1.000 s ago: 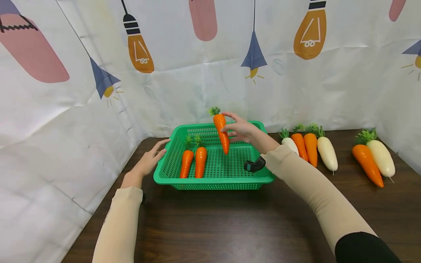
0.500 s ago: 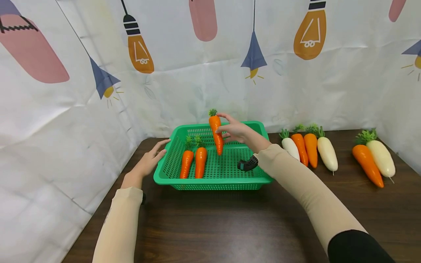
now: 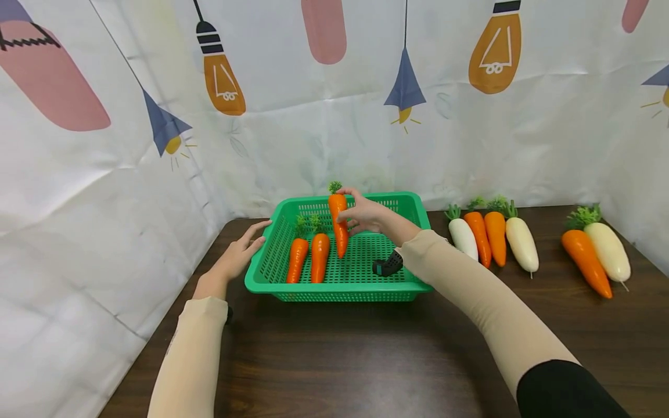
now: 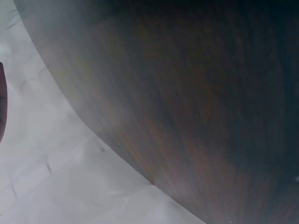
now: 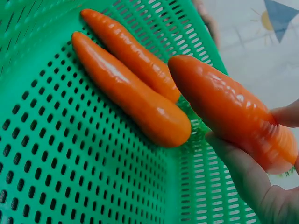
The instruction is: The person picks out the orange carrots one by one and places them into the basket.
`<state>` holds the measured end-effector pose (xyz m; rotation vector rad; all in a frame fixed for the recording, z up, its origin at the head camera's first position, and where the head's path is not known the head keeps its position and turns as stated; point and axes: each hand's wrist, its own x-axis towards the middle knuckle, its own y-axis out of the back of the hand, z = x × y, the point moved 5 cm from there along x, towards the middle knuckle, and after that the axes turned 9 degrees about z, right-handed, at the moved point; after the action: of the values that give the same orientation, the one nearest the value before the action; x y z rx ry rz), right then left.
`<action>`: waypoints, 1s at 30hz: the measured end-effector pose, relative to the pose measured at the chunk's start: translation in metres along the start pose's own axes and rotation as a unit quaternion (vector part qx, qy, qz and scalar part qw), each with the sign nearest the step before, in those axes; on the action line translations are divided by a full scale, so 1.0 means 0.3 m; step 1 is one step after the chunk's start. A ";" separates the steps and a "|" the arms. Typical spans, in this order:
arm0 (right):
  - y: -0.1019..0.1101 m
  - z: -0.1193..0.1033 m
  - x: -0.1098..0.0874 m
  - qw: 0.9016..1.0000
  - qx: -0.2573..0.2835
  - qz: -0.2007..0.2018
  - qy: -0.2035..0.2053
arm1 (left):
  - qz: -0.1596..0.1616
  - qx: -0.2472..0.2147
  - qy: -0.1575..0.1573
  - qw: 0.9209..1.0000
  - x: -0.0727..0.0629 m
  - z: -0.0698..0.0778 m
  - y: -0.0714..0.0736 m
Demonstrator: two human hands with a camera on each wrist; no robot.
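Observation:
Between the thumb and fingers of my right hand (image 3: 366,213) a carrot (image 3: 338,223) is gripped, leafy top up and tip down, over the middle of the green basket (image 3: 340,287). The right wrist view shows this held carrot (image 5: 224,100) close up, its tip above the basket floor. Two more carrots, one (image 3: 297,261) and a second (image 3: 320,258), lie side by side in the basket's left part. My left hand (image 3: 235,255) rests at the basket's left rim with fingers extended. The left wrist view has mostly table, with only a sliver of hand at its edge.
Right of the basket lie a white radish (image 3: 463,238), two carrots (image 3: 495,238) and another white radish (image 3: 521,244). Farther right, a carrot (image 3: 586,263) and a white radish (image 3: 608,251) lie together. A printed curtain (image 3: 324,133) hangs behind the dark wooden table (image 3: 334,354).
My right hand has carried the carrot leftward and lower, closer to the two carrots in the basket. The left hand has stayed in place at the rim.

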<state>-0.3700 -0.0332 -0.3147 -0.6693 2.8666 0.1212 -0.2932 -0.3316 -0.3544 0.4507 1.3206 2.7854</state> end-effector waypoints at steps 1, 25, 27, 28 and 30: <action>-0.001 0.001 0.001 1.000 -0.002 -0.001 -0.001 | 0.000 0.000 0.000 1.000 0.000 0.001 0.000; -0.061 0.066 0.021 0.995 -0.085 -0.042 -0.022 | 0.001 -0.001 0.004 1.000 0.004 -0.005 -0.001; -0.065 0.074 0.022 0.994 -0.097 -0.046 -0.026 | 0.001 -0.001 0.004 1.000 0.003 -0.007 -0.001; -0.066 0.078 0.022 0.993 -0.104 -0.046 -0.028 | 0.001 -0.001 0.005 1.000 0.003 -0.008 -0.001; -0.067 0.085 0.024 0.991 -0.118 -0.045 -0.031 | 0.001 -0.004 0.006 1.000 0.001 -0.007 0.000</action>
<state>-0.3631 -0.0510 -0.3417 -0.8215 2.7811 0.4664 -0.2941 -0.3330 -0.3555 0.4366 1.3110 2.7989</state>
